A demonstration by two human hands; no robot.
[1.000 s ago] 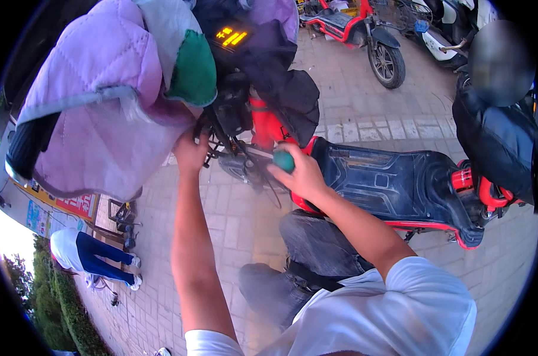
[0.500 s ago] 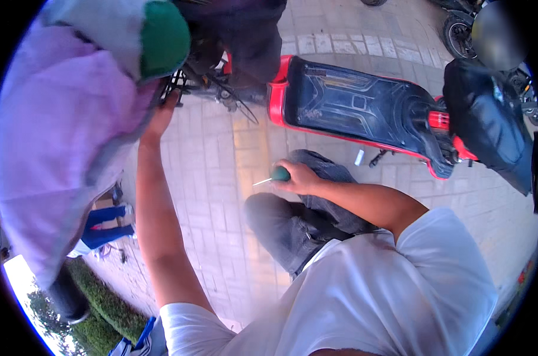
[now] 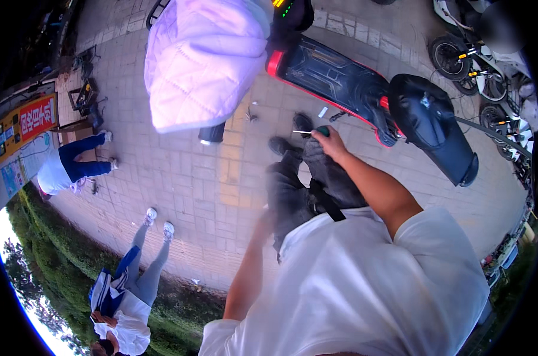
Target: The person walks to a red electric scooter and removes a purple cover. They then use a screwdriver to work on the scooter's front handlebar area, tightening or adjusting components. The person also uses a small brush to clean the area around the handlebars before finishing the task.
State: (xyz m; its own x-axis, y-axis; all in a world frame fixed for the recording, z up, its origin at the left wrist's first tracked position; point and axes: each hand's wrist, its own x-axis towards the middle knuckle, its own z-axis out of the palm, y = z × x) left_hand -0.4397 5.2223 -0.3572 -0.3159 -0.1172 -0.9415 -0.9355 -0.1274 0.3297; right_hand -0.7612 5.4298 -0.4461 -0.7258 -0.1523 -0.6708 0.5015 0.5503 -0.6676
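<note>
A screwdriver (image 3: pixel 323 131) with a dark green handle is gripped in my right hand (image 3: pixel 332 144). Its thin pale shaft points left, over my shoes. My left hand (image 3: pixel 270 218) hangs beside my dark trousers (image 3: pixel 289 193), so smeared by motion that its fingers cannot be made out. Ahead stands a red and black electric scooter (image 3: pixel 334 74), with a scuffed black footboard and a black seat (image 3: pixel 426 118) at its right. A quilted lilac cover (image 3: pixel 206 65) drapes over its front end, hiding most of the handlebar. One dark grip (image 3: pixel 212 133) sticks out beneath the cover.
Small white object (image 3: pixel 323 111) lies on the paving near the footboard. Several parked scooters (image 3: pixel 459 59) line the right side. At left, one person (image 3: pixel 79 160) bends by a sign stall (image 3: pixel 25 136); another person (image 3: pixel 135 291) stands near a hedge (image 3: pixel 61 237).
I have risen from a crouch to standing. My left hand has come away from the scooter's front, down to my side. My right hand still holds the screwdriver.
</note>
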